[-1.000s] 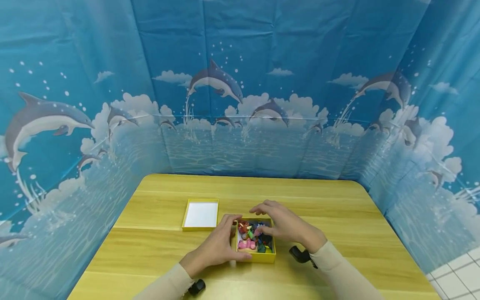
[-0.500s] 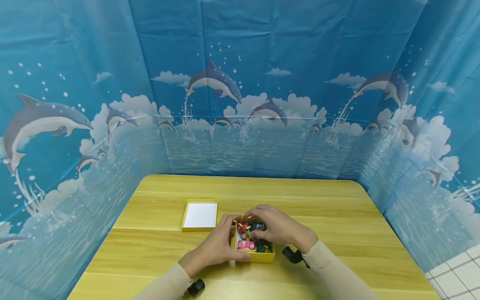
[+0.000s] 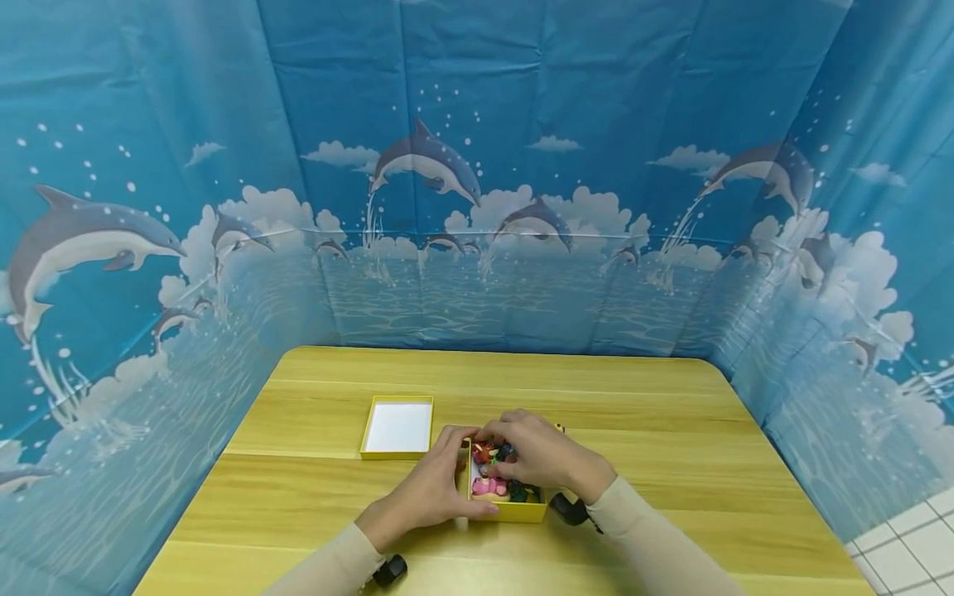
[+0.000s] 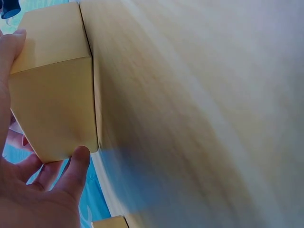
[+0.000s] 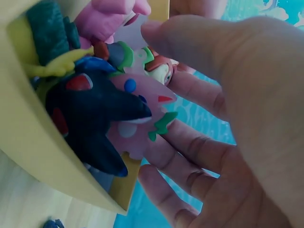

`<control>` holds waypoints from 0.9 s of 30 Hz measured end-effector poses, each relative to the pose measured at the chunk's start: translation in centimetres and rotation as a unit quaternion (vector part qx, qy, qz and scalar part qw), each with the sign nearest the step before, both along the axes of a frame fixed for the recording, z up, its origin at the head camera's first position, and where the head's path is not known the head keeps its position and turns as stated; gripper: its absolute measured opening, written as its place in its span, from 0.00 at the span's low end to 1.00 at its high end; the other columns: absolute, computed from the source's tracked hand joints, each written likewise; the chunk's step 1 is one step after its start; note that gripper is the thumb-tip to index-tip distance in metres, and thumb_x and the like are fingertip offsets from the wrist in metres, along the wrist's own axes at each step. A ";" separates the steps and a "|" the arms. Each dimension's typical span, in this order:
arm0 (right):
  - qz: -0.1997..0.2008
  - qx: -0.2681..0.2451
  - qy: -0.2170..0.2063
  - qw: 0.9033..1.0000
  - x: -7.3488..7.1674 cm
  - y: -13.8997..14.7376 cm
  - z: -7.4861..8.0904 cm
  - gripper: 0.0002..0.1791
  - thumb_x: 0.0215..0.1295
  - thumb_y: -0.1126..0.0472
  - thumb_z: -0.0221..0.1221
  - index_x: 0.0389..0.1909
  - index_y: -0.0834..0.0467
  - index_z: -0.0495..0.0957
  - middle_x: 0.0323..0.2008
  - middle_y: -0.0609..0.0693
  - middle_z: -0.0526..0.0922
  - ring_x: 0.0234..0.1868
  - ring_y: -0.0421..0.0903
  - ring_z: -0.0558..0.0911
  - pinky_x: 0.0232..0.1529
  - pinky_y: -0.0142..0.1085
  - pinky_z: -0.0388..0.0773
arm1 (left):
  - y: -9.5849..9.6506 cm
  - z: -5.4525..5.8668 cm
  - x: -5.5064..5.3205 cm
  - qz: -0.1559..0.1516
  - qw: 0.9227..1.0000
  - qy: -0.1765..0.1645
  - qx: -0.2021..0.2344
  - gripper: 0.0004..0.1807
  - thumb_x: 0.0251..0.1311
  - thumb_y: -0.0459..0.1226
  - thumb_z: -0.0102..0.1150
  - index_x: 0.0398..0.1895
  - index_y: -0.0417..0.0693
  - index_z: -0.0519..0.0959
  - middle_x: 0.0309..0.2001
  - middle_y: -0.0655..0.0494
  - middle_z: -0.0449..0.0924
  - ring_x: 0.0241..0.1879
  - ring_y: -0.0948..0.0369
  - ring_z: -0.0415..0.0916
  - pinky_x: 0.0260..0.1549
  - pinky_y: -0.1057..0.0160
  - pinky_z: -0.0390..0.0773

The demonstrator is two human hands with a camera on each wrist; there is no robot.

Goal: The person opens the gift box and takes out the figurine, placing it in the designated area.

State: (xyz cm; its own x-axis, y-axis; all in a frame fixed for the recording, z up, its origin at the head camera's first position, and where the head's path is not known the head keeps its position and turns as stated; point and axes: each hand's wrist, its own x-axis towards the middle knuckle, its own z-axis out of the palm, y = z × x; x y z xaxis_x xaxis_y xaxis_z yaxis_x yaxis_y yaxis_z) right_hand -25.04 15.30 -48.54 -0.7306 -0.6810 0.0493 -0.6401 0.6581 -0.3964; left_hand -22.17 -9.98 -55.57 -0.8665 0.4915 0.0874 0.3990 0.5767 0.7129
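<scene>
A yellow box [image 3: 514, 513] on the table holds several small toy figures. My left hand [image 3: 428, 484] grips the box by its left side, thumb along the near wall and fingers at the far corner. In the left wrist view, fingertips [image 4: 80, 156] press the box wall. My right hand [image 3: 540, 451] reaches over the box among the figures. In the right wrist view, its thumb and fingers are spread around a pink figure [image 5: 128, 128], a dark blue figure [image 5: 90, 114] and a red-haired one [image 5: 161, 71]. Another pink figure [image 3: 489, 487] lies near the front. The right palm hides part of the box.
A shallow yellow box lid [image 3: 397, 426], white inside, lies to the left of the box on the wooden table [image 3: 313, 497]. A small yellow and black object [image 3: 560, 428] shows just beyond my right hand. A blue dolphin curtain [image 3: 477, 290] surrounds the table.
My right hand has moved left and lower over the box, uncovering the small yellow and black object behind it. My left hand and the box have stayed in place.
</scene>
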 end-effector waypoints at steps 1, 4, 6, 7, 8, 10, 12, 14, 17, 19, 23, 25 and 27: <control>0.000 0.001 0.003 1.000 0.0 0.0 0.0 0.23 0.80 0.54 0.76 0.71 0.50 0.88 0.59 0.48 0.91 0.56 0.48 0.87 0.60 0.52 0.88 | 0.0 0.0 0.0 0.000 1.000 0.000 0.000 0.68 0.58 0.73 0.83 0.93 0.57 0.60 0.85 0.53 0.66 0.75 0.54 0.79 0.76 0.42 0.83; -0.001 0.004 0.007 1.000 -0.1 -0.2 0.0 0.22 0.80 0.55 0.76 0.70 0.50 0.89 0.59 0.48 0.91 0.56 0.48 0.87 0.61 0.53 0.88 | 0.0 -0.1 -0.1 0.002 1.000 -0.002 0.000 0.68 0.57 0.74 0.83 0.93 0.58 0.60 0.85 0.54 0.66 0.74 0.55 0.79 0.76 0.42 0.83; -0.002 0.004 0.009 1.000 -0.1 -0.2 0.0 0.22 0.79 0.55 0.77 0.70 0.50 0.89 0.59 0.49 0.91 0.56 0.48 0.88 0.62 0.54 0.88 | 0.0 -0.1 -0.1 0.003 1.000 -0.002 0.001 0.68 0.57 0.74 0.83 0.93 0.58 0.60 0.85 0.55 0.66 0.75 0.55 0.79 0.76 0.42 0.83; -0.003 0.005 0.010 1.000 -0.1 -0.2 0.0 0.22 0.79 0.55 0.77 0.69 0.50 0.88 0.59 0.49 0.91 0.57 0.48 0.88 0.63 0.55 0.88 | 0.0 -0.1 -0.1 0.004 1.000 -0.001 0.001 0.68 0.57 0.74 0.83 0.93 0.58 0.60 0.85 0.55 0.66 0.75 0.55 0.79 0.76 0.42 0.83; -0.003 0.006 0.011 1.000 -0.1 -0.3 0.0 0.21 0.79 0.55 0.77 0.69 0.50 0.88 0.60 0.49 0.91 0.57 0.49 0.88 0.63 0.55 0.88 | 0.0 -0.1 -0.1 0.004 1.000 0.000 0.001 0.68 0.57 0.74 0.84 0.93 0.58 0.60 0.85 0.55 0.66 0.75 0.55 0.79 0.76 0.41 0.83; -0.004 0.007 0.014 1.000 -0.1 -0.3 -0.1 0.21 0.79 0.55 0.77 0.68 0.50 0.88 0.60 0.49 0.91 0.57 0.49 0.88 0.63 0.55 0.89 | 0.0 -0.1 -0.1 0.003 1.000 0.001 0.003 0.68 0.57 0.73 0.84 0.93 0.58 0.60 0.85 0.55 0.67 0.75 0.55 0.79 0.76 0.42 0.83; -0.004 0.007 0.016 1.000 -0.1 -0.4 -0.1 0.20 0.79 0.55 0.77 0.67 0.50 0.88 0.60 0.49 0.91 0.56 0.48 0.88 0.63 0.55 0.89 | 0.0 -0.1 -0.1 0.002 1.000 0.001 0.005 0.67 0.57 0.73 0.84 0.93 0.58 0.61 0.84 0.56 0.67 0.75 0.55 0.79 0.76 0.42 0.83; -0.003 0.005 0.017 1.000 -0.1 -0.4 -0.1 0.19 0.79 0.56 0.77 0.66 0.50 0.87 0.60 0.50 0.91 0.55 0.48 0.88 0.62 0.55 0.88 | 0.0 -0.2 -0.1 0.001 1.000 0.000 0.007 0.67 0.57 0.72 0.85 0.93 0.59 0.61 0.84 0.56 0.67 0.74 0.56 0.79 0.75 0.43 0.83; -0.002 0.002 0.016 1.000 -0.1 -0.4 -0.1 0.19 0.79 0.56 0.77 0.65 0.50 0.87 0.59 0.50 0.91 0.54 0.47 0.88 0.60 0.54 0.88 | 0.1 -0.2 -0.1 0.001 1.000 -0.001 0.007 0.67 0.57 0.72 0.85 0.93 0.59 0.61 0.84 0.56 0.67 0.74 0.57 0.78 0.75 0.43 0.84; -0.001 -0.001 0.012 1.000 0.0 -0.4 0.0 0.19 0.79 0.56 0.77 0.65 0.50 0.86 0.59 0.50 0.91 0.54 0.47 0.88 0.60 0.53 0.88 | 0.1 -0.1 -0.1 0.001 1.000 -0.001 0.008 0.67 0.57 0.72 0.85 0.93 0.59 0.61 0.84 0.57 0.67 0.74 0.57 0.78 0.75 0.43 0.83; 0.000 -0.010 0.002 1.000 0.0 -0.3 0.0 0.19 0.79 0.57 0.77 0.65 0.51 0.85 0.59 0.49 0.91 0.54 0.46 0.87 0.59 0.51 0.89 | 0.1 0.0 -0.1 0.001 1.000 -0.001 0.009 0.67 0.57 0.72 0.85 0.93 0.58 0.61 0.84 0.56 0.67 0.74 0.56 0.78 0.76 0.43 0.83; 0.001 -0.016 0.000 1.000 0.0 -0.3 0.0 0.19 0.79 0.58 0.77 0.65 0.51 0.84 0.59 0.49 0.91 0.54 0.46 0.87 0.58 0.49 0.89 | 0.1 0.0 0.0 0.001 1.000 0.000 0.009 0.67 0.57 0.72 0.85 0.93 0.58 0.61 0.84 0.56 0.67 0.74 0.56 0.78 0.76 0.43 0.83; 0.002 -0.022 -0.004 1.000 0.0 -0.3 -0.1 0.19 0.79 0.58 0.77 0.65 0.51 0.84 0.59 0.48 0.91 0.55 0.45 0.88 0.58 0.47 0.89 | 0.0 0.0 0.0 0.002 1.000 0.000 0.009 0.67 0.57 0.72 0.85 0.93 0.59 0.61 0.85 0.55 0.67 0.75 0.56 0.78 0.76 0.43 0.83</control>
